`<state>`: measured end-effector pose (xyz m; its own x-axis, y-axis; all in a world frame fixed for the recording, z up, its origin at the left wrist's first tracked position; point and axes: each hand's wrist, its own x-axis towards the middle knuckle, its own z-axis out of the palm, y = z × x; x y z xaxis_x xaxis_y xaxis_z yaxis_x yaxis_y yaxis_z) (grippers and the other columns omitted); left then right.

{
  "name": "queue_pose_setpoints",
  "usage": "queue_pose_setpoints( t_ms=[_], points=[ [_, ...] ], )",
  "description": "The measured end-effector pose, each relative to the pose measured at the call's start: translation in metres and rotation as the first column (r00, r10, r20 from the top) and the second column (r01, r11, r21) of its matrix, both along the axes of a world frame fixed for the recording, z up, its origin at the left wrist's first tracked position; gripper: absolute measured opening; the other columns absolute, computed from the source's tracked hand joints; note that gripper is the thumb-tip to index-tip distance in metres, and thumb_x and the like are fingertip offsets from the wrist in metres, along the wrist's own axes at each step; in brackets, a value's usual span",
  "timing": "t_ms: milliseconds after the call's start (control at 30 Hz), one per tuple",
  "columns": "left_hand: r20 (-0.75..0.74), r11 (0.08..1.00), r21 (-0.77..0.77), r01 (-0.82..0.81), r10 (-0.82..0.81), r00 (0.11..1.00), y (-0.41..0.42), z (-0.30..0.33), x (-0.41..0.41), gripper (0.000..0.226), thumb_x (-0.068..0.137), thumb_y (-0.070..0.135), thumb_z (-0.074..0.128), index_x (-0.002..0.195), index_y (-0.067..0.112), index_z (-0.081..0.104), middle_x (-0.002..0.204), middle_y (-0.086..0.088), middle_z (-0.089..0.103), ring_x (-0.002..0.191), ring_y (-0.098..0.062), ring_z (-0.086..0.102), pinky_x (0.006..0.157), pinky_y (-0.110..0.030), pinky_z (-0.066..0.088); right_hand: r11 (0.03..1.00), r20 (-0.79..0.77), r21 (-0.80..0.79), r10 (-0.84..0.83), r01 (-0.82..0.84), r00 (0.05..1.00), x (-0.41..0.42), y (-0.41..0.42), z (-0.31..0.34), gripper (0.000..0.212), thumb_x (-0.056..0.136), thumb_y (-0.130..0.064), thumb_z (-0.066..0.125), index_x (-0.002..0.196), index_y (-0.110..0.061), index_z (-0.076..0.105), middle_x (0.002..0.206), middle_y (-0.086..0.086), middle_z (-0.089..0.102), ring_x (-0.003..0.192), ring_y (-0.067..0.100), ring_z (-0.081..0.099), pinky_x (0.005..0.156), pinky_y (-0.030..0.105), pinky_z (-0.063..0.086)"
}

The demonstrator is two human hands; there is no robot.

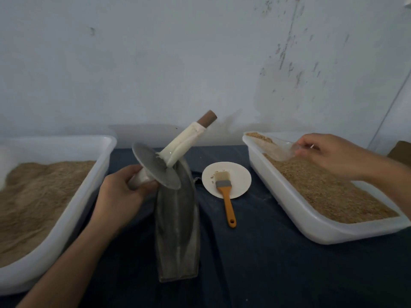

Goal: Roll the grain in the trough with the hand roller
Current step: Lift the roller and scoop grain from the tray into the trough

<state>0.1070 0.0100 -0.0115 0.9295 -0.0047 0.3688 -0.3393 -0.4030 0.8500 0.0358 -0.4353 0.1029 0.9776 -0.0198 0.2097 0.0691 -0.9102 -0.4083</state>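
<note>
brush [225, 188] orange handle | cloth [255, 258] dark blue | plate [239, 176] white

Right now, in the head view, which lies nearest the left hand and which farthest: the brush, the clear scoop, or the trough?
1. Trough, just right of the left hand.
2. Brush, on the centre plate.
3. Clear scoop, far right, in the right hand.

A: What's the surface?
B: Table w/ dark blue cloth [255, 252], wrinkled.
A: On it?
B: Left, white tub [73, 207] of fine tan meal. Centre, grey metal trough [178, 236], lengthwise. Just right of its far end, small white plate [240, 174]; orange brush handle [229, 210] runs off the plate onto the cloth. Right, 2nd white tub [311, 227] w/ coarser grain.
</note>
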Motion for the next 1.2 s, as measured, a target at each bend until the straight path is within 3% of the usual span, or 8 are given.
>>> queue_pose_setpoints(
  t_ms=[133,300,400,500,633,867,1033,1200],
  points=[
    [0.031,0.998,-0.049,-0.047,0.048,0.998,0.006,-0.001,0.005,0.021,0.086,0.033,0.084,0.104,0.038,0.073,0.090,0.027,0.074,0.085,0.008,0.067,0.069,-0.028,0.050,0.993,-0.044,0.007,0.115,-0.114,0.992,0.008,0.028,-0.003,0.010,0.101,-0.042,0.058,0.101,-0.039,0.067,0.102,-0.031,0.066,0.096,-0.010,0.060,0.085,0.029,0.048],
    [0.047,0.994,-0.088,-0.065,0.069,0.996,0.006,-0.004,0.008,0.017,0.091,0.030,0.080,0.104,0.034,0.071,0.089,0.027,0.072,0.081,0.009,0.065,0.064,-0.026,0.044,0.973,-0.121,-0.045,0.220,-0.227,0.968,0.019,0.063,-0.010,0.010,0.101,-0.041,0.059,0.106,-0.040,0.067,0.111,-0.023,0.065,0.106,-0.002,0.061,0.098,0.035,0.051],
    [0.056,0.992,-0.101,-0.073,0.079,0.995,0.007,-0.005,0.009,0.017,0.091,0.029,0.079,0.103,0.035,0.070,0.089,0.026,0.072,0.080,0.009,0.065,0.063,-0.025,0.043,0.953,-0.176,-0.119,0.256,-0.279,0.951,0.026,0.083,-0.016,0.010,0.103,-0.043,0.056,0.110,-0.044,0.064,0.113,-0.022,0.059,0.109,0.000,0.057,0.093,0.027,0.048],
    [0.056,0.991,-0.104,-0.086,0.092,0.994,0.008,-0.006,0.010,0.018,0.090,0.029,0.080,0.100,0.039,0.069,0.089,0.027,0.072,0.081,0.009,0.065,0.063,-0.023,0.044,0.927,-0.213,-0.203,0.272,-0.315,0.939,0.031,0.101,-0.021,0.007,0.103,-0.048,0.054,0.106,-0.049,0.060,0.112,-0.027,0.054,0.105,-0.007,0.054,0.076,0.015,0.040],
    [0.058,0.992,-0.111,-0.065,0.072,0.996,0.009,-0.007,0.010,0.021,0.090,0.030,0.081,0.105,0.038,0.070,0.092,0.025,0.073,0.085,0.007,0.067,0.068,-0.023,0.047,0.884,-0.205,-0.312,0.295,-0.348,0.933,0.037,0.123,-0.021,0.008,0.103,-0.047,0.055,0.106,-0.043,0.061,0.107,-0.022,0.051,0.095,0.002,0.056,0.082,0.027,0.047],
    [0.081,0.995,-0.090,-0.040,0.048,0.996,0.008,-0.005,0.006,0.025,0.089,0.025,0.083,0.109,0.035,0.071,0.095,0.026,0.073,0.088,0.006,0.067,0.070,-0.024,0.048,0.652,-0.078,-0.688,0.369,-0.318,0.926,0.046,0.153,-0.014,0.020,0.105,-0.046,0.051,0.121,-0.038,0.060,0.107,-0.018,0.046,0.089,0.004,0.046,0.083,0.032,0.035],
    [0.075,0.995,-0.092,-0.035,0.042,0.996,0.007,-0.004,0.005,0.025,0.088,0.024,0.083,0.108,0.033,0.071,0.092,0.025,0.073,0.086,0.005,0.067,0.070,-0.023,0.048,0.526,-0.006,-0.808,0.443,-0.265,0.897,0.040,0.172,-0.010,0.017,0.102,-0.038,0.057,0.117,-0.031,0.060,0.102,-0.012,0.045,0.092,0.008,0.046,0.082,0.031,0.028],
    [0.075,0.994,-0.102,-0.038,0.046,0.996,0.008,-0.005,0.005,0.026,0.088,0.025,0.083,0.108,0.034,0.070,0.094,0.026,0.073,0.088,0.006,0.067,0.071,-0.024,0.048,0.382,0.024,-0.906,0.472,-0.180,0.881,0.026,0.191,-0.004,0.015,0.102,-0.019,0.042,0.106,-0.019,0.057,0.095,-0.002,0.032,0.086,0.016,0.031,0.086,0.035,0.035]
  ],
)
